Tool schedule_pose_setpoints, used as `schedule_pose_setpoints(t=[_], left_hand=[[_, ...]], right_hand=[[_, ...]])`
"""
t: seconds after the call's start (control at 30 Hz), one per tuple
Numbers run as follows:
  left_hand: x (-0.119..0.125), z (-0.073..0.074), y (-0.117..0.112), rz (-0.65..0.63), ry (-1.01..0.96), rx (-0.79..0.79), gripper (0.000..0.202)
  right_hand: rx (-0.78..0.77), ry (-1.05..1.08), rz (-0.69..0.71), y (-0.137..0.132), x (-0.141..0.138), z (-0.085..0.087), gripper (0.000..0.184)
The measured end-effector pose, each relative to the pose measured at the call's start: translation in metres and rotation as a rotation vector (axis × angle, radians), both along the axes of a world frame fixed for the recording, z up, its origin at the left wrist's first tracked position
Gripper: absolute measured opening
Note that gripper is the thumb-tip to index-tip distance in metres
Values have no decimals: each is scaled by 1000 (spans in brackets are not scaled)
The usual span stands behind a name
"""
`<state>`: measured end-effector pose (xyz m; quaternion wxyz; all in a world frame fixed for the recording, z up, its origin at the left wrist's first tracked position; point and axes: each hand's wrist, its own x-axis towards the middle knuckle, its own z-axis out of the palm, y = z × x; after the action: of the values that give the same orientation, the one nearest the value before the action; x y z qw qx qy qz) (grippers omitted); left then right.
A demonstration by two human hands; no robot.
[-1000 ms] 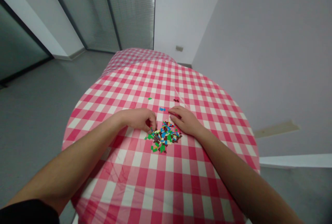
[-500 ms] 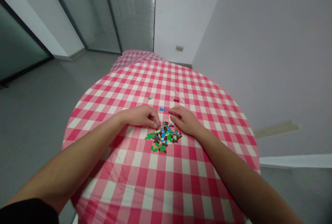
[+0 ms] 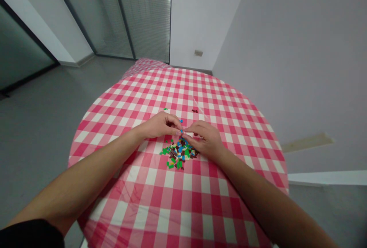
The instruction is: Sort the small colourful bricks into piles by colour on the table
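And here we are at the round table, both bare hands drawn right in over the middle! The left hand (image 3: 158, 125) comes in from the near left, a black sleeve (image 3: 28, 234) at the edge of the view, and the right hand (image 3: 205, 139) comes across to meet it. Both are curled into light pinches, and their fingertips (image 3: 180, 129) are practically touching just above the pile. Right at that meeting point sits a tiny blue brick (image 3: 181, 131), but it's too small to say which hand has hold of it, or whether either does.

Directly below, the heap of small plastic bricks (image 3: 179, 153) in green, blue, brown and cream is spread on the pink-and-white gingham tablecloth (image 3: 172, 198), its far edge tucked under the right hand. Out beyond the hands lie a few strays: a green brick (image 3: 165, 108), a dark red pair (image 3: 195, 111) and a blue bit (image 3: 180, 121) by the left fingers. Grey floor (image 3: 37, 133) surrounds the table.
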<state>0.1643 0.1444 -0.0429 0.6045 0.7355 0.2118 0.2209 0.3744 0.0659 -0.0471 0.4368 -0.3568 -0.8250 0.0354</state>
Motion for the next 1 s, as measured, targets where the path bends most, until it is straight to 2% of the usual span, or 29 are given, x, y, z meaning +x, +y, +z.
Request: schedule_pose_setpoints(t=[0.1,0.4,0.73,1.0], left_hand=[[2,-2,-2,-46,11,-79,23],[2,-2,-1,-64,5,-122,25],[0,-4,2,-46,2,-10,15],[1,-5,3,-36,27,27,16]], right_hand=[[29,-33,20,0,-2,-2,5],[75,-42,3,0,-1,-2,7],[46,-13,-17,1,0,-4,13],[34,-11,-23,1,0,-6,13]])
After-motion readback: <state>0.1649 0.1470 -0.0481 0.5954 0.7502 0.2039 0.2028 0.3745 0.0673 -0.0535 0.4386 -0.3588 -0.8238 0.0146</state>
